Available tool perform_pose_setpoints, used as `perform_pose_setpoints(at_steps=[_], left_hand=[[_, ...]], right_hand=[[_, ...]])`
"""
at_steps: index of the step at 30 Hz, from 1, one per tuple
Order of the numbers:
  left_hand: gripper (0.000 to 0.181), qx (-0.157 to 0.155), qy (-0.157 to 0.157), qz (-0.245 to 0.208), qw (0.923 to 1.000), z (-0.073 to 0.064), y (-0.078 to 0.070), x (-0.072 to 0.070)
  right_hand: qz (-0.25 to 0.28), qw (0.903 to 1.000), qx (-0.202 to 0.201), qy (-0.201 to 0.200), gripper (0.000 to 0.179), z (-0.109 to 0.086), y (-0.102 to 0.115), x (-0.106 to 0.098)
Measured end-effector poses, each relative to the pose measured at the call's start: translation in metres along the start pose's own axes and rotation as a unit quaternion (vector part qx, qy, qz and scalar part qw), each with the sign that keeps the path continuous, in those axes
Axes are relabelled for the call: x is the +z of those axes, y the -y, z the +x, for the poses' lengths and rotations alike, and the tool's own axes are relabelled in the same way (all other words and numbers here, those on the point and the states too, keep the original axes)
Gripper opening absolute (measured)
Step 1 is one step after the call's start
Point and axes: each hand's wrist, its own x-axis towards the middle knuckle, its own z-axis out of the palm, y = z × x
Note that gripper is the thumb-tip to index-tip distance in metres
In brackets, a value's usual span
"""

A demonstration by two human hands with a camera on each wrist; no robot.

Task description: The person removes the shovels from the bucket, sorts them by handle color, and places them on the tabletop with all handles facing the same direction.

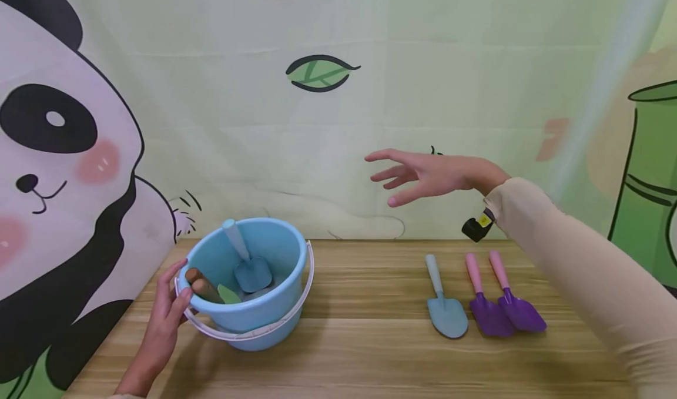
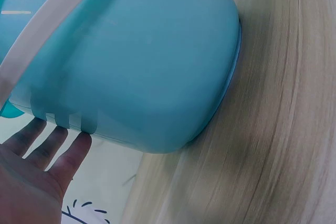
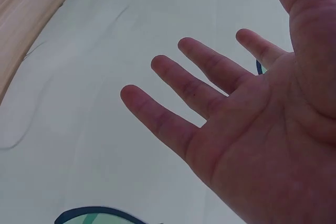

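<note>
A light blue bucket [image 1: 254, 322] with a white handle stands on the left of the wooden table. My left hand [image 1: 165, 322] touches its left side near the rim, and the left wrist view shows straight, spread fingers [image 2: 71, 156] against the outer wall. Inside the bucket lie a blue toy shovel [image 1: 252, 274], brown handles [image 1: 203, 286] and a green blade [image 1: 228, 295]. My right hand [image 1: 423, 173] is raised above the table's back edge, fingers spread and palm bare. Below it lie a light blue shovel [image 1: 447, 317] and two purple shovels with pink handles [image 1: 492, 317], [image 1: 520, 312].
The wooden table [image 1: 365, 352] ends at a hanging cloth backdrop [image 1: 222, 93] printed with a panda, a leaf and bamboo. A small black device [image 1: 478, 227] hangs at my right wrist, above the shovels. The bucket's white handle [image 1: 275, 327] hangs down along its front.
</note>
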Motion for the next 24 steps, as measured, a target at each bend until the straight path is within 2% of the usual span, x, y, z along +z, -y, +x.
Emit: perform_pose_setpoints(at_steps=[14,24], left_hand=[[0.054,0.010,-0.007,-0.013,0.9998,-0.002,0.001,0.000],[0.055,0.003,-0.004,-0.001,1.0000,-0.004,-0.002,0.000]], right_hand=[[-0.016,0.9996,-0.019,0.009,0.089,0.030,0.024,0.001],[-0.017,0.9991,-0.033,0.020,0.088,0.051,0.033,0.005]])
